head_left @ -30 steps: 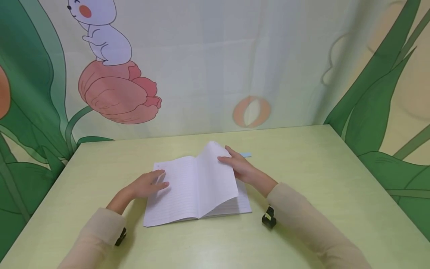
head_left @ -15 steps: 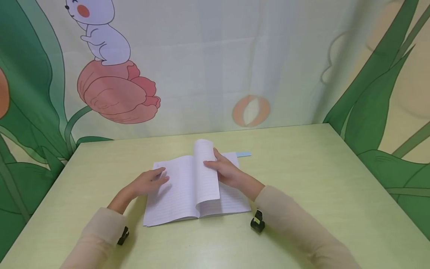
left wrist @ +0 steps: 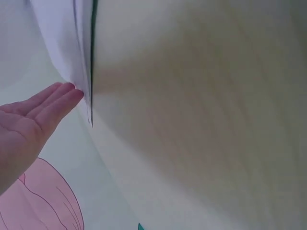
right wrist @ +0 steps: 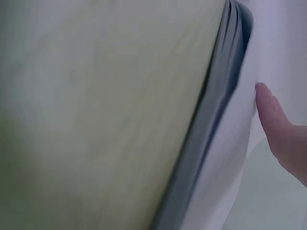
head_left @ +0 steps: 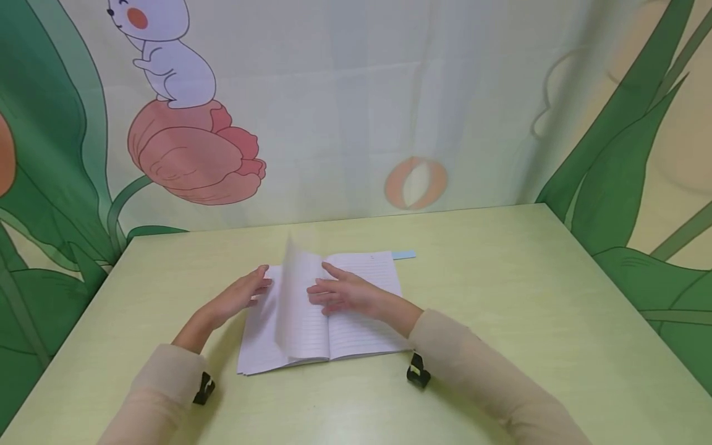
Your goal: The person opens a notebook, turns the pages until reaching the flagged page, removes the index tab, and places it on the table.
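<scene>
An exercise book with lined white pages lies spread on the table. One of its leaves, blurred in the head view, stands up left of the spine and leans toward the left side. My right hand is over the middle of the book, fingers extended toward that leaf and pinching nothing. At the book's left edge is my left hand, its fingers fairly straight over the left page. In the left wrist view the fingertips are right at the page edge.
A small light blue strip shows beyond the book's far right corner. The pale table reaches back to a printed curtain with plants and an animal. Black devices are strapped at both wrists.
The right hand has moved left, carrying a leaf over from the right side, and has let it go past the spine. The left hand's fingers have lifted slightly.
</scene>
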`<action>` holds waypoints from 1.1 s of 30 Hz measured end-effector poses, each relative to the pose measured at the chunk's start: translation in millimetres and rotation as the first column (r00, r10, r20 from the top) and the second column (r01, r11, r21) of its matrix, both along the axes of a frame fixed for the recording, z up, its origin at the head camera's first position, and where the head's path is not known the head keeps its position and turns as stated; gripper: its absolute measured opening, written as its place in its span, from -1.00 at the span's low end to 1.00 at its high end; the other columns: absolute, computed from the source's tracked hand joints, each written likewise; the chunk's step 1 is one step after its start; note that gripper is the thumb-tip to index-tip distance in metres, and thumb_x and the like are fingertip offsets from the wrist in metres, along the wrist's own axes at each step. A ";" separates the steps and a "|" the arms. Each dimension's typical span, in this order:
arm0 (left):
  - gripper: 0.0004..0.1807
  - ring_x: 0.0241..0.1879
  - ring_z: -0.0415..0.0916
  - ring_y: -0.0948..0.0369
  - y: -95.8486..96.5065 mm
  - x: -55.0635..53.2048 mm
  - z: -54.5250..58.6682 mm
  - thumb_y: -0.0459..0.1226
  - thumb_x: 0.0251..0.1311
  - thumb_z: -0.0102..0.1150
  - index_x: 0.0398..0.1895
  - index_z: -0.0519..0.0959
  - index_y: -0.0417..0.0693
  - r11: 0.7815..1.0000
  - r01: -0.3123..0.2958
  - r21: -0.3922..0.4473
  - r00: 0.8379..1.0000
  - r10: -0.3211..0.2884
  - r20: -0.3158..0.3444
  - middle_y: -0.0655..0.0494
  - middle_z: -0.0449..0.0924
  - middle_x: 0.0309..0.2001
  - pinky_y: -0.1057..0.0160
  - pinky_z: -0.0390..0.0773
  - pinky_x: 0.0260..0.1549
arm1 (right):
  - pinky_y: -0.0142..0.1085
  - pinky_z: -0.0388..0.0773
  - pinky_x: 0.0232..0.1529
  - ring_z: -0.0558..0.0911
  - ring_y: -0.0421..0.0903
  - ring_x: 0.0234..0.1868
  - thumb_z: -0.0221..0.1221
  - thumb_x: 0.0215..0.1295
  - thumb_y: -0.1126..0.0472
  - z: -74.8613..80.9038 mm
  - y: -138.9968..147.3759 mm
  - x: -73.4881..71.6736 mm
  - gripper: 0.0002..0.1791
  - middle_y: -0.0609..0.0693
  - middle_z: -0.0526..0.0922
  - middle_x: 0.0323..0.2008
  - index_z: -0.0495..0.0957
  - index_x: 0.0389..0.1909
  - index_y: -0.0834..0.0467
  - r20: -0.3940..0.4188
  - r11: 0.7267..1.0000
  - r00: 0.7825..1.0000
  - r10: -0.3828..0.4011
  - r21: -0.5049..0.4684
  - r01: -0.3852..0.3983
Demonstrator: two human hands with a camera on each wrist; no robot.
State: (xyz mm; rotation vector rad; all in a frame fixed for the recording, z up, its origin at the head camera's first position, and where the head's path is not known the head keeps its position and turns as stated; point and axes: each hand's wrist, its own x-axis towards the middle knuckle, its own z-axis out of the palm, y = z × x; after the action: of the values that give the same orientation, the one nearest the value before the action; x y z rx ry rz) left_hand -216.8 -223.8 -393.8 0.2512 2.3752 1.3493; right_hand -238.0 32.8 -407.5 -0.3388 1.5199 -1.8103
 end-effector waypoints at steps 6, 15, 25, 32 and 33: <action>-0.17 0.31 -0.14 -0.26 0.7 -1.2 2.2 0.15 0.35 -0.54 0.38 -0.29 -0.34 0.998 -0.041 -0.037 0.998 0.043 0.048 -0.37 -0.25 0.37 -0.13 0.06 0.18 | -0.15 0.38 0.08 0.39 0.10 0.18 -0.04 0.35 0.27 -3.1 -5.5 3.5 -0.24 0.27 0.35 0.18 -0.27 0.42 0.15 -0.015 0.998 1.000 0.019 0.056 -0.019; -0.35 -0.15 0.51 -0.05 3.5 -3.3 -7.4 -0.39 0.20 0.03 0.31 0.02 -0.39 0.979 -0.071 -0.192 0.985 0.038 -0.171 -0.38 0.42 0.01 0.06 0.50 -0.19 | -0.13 0.31 0.14 0.34 0.08 0.22 -0.02 0.33 0.28 1.7 -8.0 7.7 -0.23 0.26 0.35 0.19 -0.26 0.42 0.17 -0.019 0.996 0.999 0.039 0.077 -0.037; -0.37 -0.01 0.42 -0.18 2.5 -2.6 -6.8 -0.45 0.14 0.03 0.24 0.06 -0.48 0.952 -0.085 -0.293 0.975 0.019 -0.222 -0.44 0.33 0.08 -0.03 0.46 -0.12 | -0.15 0.37 0.09 0.39 0.07 0.18 0.05 0.29 0.24 5.7 16.4 0.0 -0.23 0.25 0.38 0.17 -0.15 0.41 0.22 -0.131 0.984 0.991 0.021 0.178 0.003; -0.26 -0.26 0.49 -0.02 0.8 -4.1 -9.1 -0.44 0.08 0.13 0.27 -0.01 -0.47 0.933 -0.065 -0.354 0.979 -0.009 -0.202 -0.33 0.49 -0.20 0.12 0.51 -0.33 | -0.18 0.45 0.00 0.45 0.02 0.12 0.08 0.28 0.21 -1.9 45.0 -16.1 -0.28 0.19 0.45 0.12 -0.03 0.38 0.23 -0.283 0.949 0.959 -0.001 0.302 0.090; -0.24 -0.32 0.48 0.03 0.5 -4.7 -9.9 -0.44 0.06 0.15 0.26 -0.02 -0.48 0.927 -0.061 -0.371 0.979 -0.018 -0.204 -0.26 0.51 -0.28 0.16 0.49 -0.38 | -0.18 0.45 0.00 0.45 0.02 0.12 0.09 0.28 0.20 -3.1 49.0 -18.5 -0.28 0.19 0.45 0.12 -0.02 0.38 0.24 -0.304 0.943 0.953 -0.001 0.317 0.102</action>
State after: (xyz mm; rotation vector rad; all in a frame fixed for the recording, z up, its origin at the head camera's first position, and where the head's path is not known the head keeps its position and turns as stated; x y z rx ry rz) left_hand -221.5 -223.3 -403.7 0.2626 2.7554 0.8816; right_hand -256.5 81.9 -410.6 -0.4268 2.0279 -1.5547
